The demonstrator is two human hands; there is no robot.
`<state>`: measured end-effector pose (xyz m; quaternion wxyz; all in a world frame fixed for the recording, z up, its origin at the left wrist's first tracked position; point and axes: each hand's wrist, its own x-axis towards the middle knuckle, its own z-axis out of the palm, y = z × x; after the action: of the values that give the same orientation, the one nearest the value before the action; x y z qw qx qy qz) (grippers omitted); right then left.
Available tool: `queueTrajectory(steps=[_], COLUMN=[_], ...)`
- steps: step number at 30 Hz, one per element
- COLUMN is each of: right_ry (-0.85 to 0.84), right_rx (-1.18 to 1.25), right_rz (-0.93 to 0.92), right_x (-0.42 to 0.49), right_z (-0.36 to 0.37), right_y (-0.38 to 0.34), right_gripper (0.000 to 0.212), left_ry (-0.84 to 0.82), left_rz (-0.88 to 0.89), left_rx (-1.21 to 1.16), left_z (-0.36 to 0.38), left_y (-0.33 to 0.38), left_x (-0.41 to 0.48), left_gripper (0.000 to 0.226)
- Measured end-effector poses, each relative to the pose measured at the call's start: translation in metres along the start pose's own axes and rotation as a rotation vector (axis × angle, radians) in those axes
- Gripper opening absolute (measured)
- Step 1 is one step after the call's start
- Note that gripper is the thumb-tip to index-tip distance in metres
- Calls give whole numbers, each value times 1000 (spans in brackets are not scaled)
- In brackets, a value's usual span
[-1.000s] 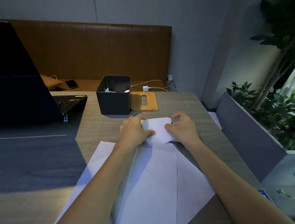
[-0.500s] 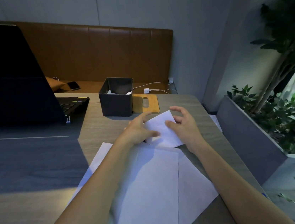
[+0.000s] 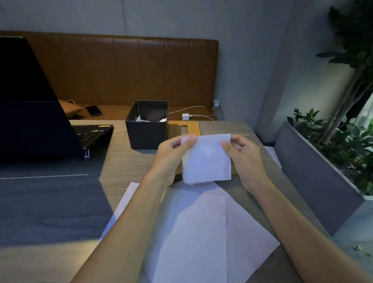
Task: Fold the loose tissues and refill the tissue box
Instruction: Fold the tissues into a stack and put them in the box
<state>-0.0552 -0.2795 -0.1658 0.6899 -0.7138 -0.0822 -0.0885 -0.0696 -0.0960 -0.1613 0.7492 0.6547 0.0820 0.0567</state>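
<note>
A folded white tissue (image 3: 205, 161) hangs upright above the table, held by both top corners. My left hand (image 3: 173, 156) pinches its upper left corner, my right hand (image 3: 244, 155) its upper right corner. Just beyond stands the dark open tissue box (image 3: 148, 133) with some white tissue showing inside. Its wooden lid (image 3: 185, 127) with an oval slot lies flat to the right of the box. Loose unfolded tissues (image 3: 193, 246) are spread overlapping on the table under my forearms.
An open black laptop (image 3: 19, 110) fills the left. A phone (image 3: 94, 110) lies on the brown bench behind. A white charger and cable (image 3: 187, 117) sit beyond the lid. A grey planter (image 3: 314, 172) with plants borders the table's right edge.
The folded tissue was pressed flat on the table a second ago. Both hands have lifted it off the surface and now hold it upright, nearer the box.
</note>
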Motion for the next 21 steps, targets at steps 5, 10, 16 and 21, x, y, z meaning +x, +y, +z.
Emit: queueTrajectory(steps=[5,10,16,21], right_ry=[38,138,30,74], right_rx=[-64,-76,-144,-159], right_rz=[24,45,-47,-47], right_x=[1,4,-1,0], right_z=[3,-4,0,-6], right_y=[3,1,-5,-7], right_gripper=[17,13,9,9], left_ry=[68,84,-145,-42], left_rz=[13,-10,-96,47], left_rx=[90,54,166,196], left_z=[9,8,20,15], left_y=[-5,4,8,4], left_x=[2,-3,-14,-10], left_gripper=[19,30,40,3])
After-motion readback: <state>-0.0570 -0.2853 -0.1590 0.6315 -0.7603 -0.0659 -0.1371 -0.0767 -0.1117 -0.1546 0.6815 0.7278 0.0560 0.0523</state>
